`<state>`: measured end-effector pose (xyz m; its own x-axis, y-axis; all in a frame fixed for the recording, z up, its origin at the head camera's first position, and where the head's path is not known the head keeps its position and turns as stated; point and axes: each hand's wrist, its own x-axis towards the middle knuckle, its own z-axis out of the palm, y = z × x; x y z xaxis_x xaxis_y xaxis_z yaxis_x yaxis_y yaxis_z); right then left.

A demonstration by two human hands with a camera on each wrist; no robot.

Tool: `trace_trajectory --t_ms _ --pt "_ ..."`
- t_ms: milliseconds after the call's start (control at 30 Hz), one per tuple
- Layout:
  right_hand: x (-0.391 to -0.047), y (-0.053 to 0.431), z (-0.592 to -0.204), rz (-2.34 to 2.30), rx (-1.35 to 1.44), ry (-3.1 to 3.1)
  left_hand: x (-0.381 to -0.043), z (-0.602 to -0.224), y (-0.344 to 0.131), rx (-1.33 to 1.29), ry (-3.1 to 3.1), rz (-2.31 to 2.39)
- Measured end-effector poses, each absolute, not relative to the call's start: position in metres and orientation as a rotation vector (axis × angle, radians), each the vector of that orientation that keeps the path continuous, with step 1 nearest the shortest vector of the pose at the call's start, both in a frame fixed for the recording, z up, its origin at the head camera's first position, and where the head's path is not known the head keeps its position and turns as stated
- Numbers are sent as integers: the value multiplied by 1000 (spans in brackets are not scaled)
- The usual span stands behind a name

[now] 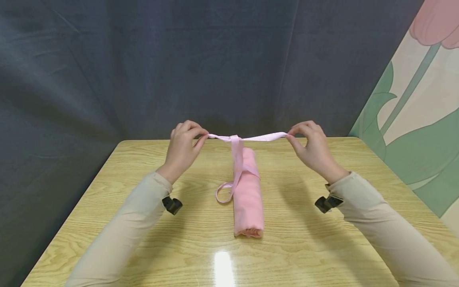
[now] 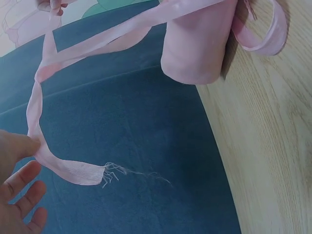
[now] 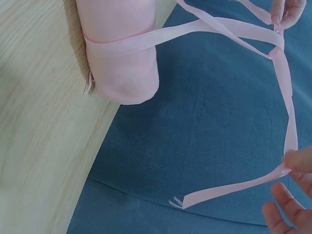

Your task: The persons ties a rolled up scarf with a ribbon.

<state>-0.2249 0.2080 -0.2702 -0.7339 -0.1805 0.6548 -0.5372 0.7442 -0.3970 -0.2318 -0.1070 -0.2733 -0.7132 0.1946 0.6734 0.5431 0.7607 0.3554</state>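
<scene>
A rolled pink cloth (image 1: 248, 199) lies lengthwise on the table, with a pale pink ribbon (image 1: 238, 153) around its far part. My left hand (image 1: 184, 145) pinches one ribbon end between thumb and index finger; my right hand (image 1: 311, 147) pinches the other. Between them the ribbon stretches sideways above the roll's far end, crossing in a knot (image 2: 46, 72) near the middle. Past the left fingers hangs a frayed tail (image 2: 85, 173). Another loose tail (image 3: 214, 194) trails beyond the right fingers. A ribbon loop (image 1: 223, 193) lies on the left side of the roll.
The light wooden table (image 1: 201, 255) reaches back to a dark blue curtain (image 1: 229, 71). A wall with painted tulips (image 1: 426, 131) stands on the right. Black wrist cameras (image 1: 172, 205) are strapped at both sleeves.
</scene>
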Motion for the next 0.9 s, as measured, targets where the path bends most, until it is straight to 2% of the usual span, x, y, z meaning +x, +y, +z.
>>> trace_trajectory --t_ms 900 --pt "-222 223 -271 769 497 -2335 -231 -280 -129 -490 -2339 -722"
